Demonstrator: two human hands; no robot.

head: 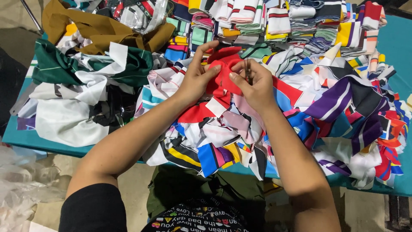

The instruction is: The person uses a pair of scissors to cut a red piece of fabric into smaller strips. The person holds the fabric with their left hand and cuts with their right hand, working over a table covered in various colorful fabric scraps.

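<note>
Head view: crumpled red fabric piece (pixel 223 71) between hands.

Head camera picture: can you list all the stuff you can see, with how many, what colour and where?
red cloth piece: one, red, held up between both hands at the middle
small tool: one, dark, thin, in the right hand; kind unclear
loose cloth scraps: too many to count, mixed colours and stripes, heaped over the middle and right
folded striped pieces: many, mixed colours, stacked along the far edge
brown cloth: one, brown, far left
green cloth: one, dark green with white lines, left
table: one, teal, under everything
left hand: one, pinching the red piece
right hand: one, gripping tool and red piece
</note>
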